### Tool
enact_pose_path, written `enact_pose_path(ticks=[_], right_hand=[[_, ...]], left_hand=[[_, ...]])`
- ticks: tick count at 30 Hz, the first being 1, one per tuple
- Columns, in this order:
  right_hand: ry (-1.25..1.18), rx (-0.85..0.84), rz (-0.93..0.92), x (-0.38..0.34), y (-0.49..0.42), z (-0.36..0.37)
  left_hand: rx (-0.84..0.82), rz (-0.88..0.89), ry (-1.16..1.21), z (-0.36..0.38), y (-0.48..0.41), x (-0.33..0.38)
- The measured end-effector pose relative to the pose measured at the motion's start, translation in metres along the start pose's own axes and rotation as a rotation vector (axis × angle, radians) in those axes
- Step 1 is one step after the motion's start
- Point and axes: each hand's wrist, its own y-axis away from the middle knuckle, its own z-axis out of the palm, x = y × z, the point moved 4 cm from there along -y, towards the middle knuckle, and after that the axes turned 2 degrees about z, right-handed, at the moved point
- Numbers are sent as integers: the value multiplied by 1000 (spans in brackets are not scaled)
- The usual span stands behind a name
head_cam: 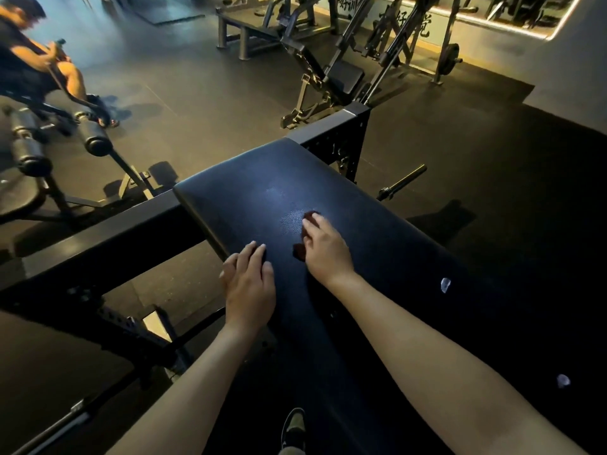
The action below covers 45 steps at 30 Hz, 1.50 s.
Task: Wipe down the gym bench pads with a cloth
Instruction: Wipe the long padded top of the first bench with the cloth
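A long black padded bench (377, 231) runs from the lower middle up to a steel frame. My right hand (323, 246) lies on the middle of the pad, its fingers curled over a small dark reddish cloth (299, 251) that shows only at the hand's edges. My left hand (251, 282) rests flat on the pad's left edge, fingers straight, holding nothing. Two small pale scuffs (445, 285) mark the pad's right side.
A black steel rack beam (108, 238) crosses under the bench's left side. A person (36, 60) sits on a machine at the upper left. Other machines (331, 73) stand beyond the bench, a barbell sleeve (402, 182) sticks out on the right, and my shoe (293, 428) is below.
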Motion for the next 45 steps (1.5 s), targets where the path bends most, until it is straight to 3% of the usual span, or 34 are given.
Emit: enact_pose_path(ticks=[4,8,12,17,21,26,30,35,40,45], right_hand=[[-73,-159,-183,-49,6,35],[-77,-258,-297,-52,-6,46],[-19,-129,-128,-42,-21,42],[-73,-213,-256,-67,25,49],[-125,-258,-246,-66,63,41],[-504,-396,-73,-75,100,35],[-416,-216,-119,-64,121,22],[-44,-25,-244,-30,150,5],[122,158,-226,-8,183,-10],[90,153,-187,2,204,-12]], left_hand=[[60,-4,161,-3,1,-6],[50,-34,185,-7,6,-21],[31,-41,190,-8,9,-25],[34,-111,438,-11,19,-24],[34,-177,587,-19,38,-25],[34,-194,674,-21,47,-21],[27,-73,534,-7,56,-16],[137,-200,488,7,60,5],[85,36,433,7,99,35],[26,184,385,-1,122,44]])
